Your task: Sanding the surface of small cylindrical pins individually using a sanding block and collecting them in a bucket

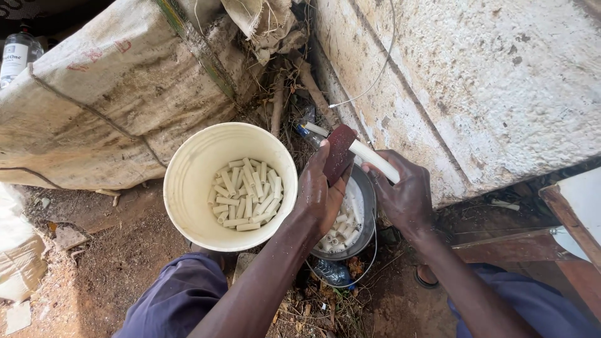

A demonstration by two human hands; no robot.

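My left hand point(319, 194) grips a dark reddish-brown piece like sandpaper point(340, 152) and presses it against a white plastic pipe point(369, 156). My right hand point(407, 194) holds that pipe by its lower end, above a dark metal bowl point(368, 213). The bowl holds water and several short white pipe pieces point(341, 235). To the left stands a cream plastic bucket point(194, 181) with several cut pipe pieces point(246, 194) lying on its bottom.
A rough whitewashed wall point(476, 81) rises at the right. A large sack point(106, 94) lies at the upper left, with a plastic bottle point(15, 53) behind it. Dirt ground, litter and twigs lie around. A wooden frame point(563, 219) stands at the far right.
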